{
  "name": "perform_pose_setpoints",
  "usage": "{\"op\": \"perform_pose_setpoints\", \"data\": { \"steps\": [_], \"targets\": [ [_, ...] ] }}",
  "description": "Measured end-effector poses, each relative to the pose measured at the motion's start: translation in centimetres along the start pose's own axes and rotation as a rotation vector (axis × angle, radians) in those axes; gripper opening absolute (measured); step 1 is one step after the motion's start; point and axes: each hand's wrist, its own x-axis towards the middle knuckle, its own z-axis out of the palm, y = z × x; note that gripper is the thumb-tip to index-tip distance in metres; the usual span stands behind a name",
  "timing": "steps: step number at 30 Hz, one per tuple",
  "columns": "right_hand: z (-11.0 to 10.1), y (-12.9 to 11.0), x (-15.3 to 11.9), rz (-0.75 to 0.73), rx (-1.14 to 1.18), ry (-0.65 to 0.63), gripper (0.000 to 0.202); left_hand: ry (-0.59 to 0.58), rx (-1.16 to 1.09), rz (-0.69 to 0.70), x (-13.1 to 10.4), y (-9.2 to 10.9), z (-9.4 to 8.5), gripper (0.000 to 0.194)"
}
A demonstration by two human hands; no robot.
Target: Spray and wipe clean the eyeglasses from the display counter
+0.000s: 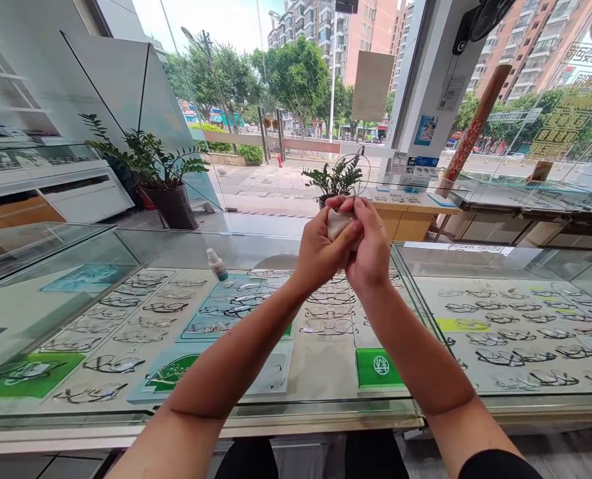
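Note:
Both arms reach forward over a glass display case [326,392], and the hands meet in front of a potted plant. My left hand [320,249] is closed round a pale, whitish cloth [338,225], its thumb pressed across the front. Touching it from the right, my right hand [372,246] has its fingers curled over the top of the same bundle. A thin dark rim or wire shows just above the fingertips; what it belongs to is too small to tell. Anything inside the cloth is hidden.
Rows of eyeglasses [330,311] lie under the glass. A small white bottle [217,265] stands left of the hands. Another display case [515,399] adjoins at the right. Beyond are potted plants [169,179], a wooden counter [408,223] and glass doors.

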Motion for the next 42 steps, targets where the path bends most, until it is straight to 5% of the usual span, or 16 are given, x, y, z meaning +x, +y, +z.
{"op": "perform_pose_setpoints", "data": {
  "steps": [4,7,15,18,29,34,38,42],
  "targets": [
    [0.3,0.4,-0.1,0.026,-0.005,0.006,0.023,0.169,0.034,0.054,-0.6,-0.6,1.3,0.041],
    [0.0,0.7,0.1,0.045,-0.042,0.038,0.021,0.182,0.048,0.044,-0.3,-0.6,1.2,0.046],
    [-1.9,0.5,1.8,0.058,-0.045,0.050,0.023,-0.341,-0.012,-0.085,2.1,0.6,-2.7,0.045],
    [-1.9,0.4,1.8,0.063,-0.023,0.050,0.023,-0.395,-0.013,-0.094,2.1,0.9,-3.2,0.039],
    [0.5,0.1,-0.5,-0.016,0.008,0.041,0.024,0.046,-0.045,-0.040,-0.1,-0.1,0.7,0.043],
    [0.9,-0.4,-0.9,0.002,-0.045,0.038,0.021,0.161,-0.027,0.012,-0.3,0.4,1.1,0.055],
    [-0.1,-1.3,-0.2,0.046,-0.077,0.005,0.021,-0.076,0.001,-0.003,0.8,1.2,-0.7,0.063],
    [-1.0,-1.7,0.6,0.091,-0.017,0.020,0.024,-0.339,-0.016,-0.050,1.4,1.6,-2.0,0.045]
  ]
}}
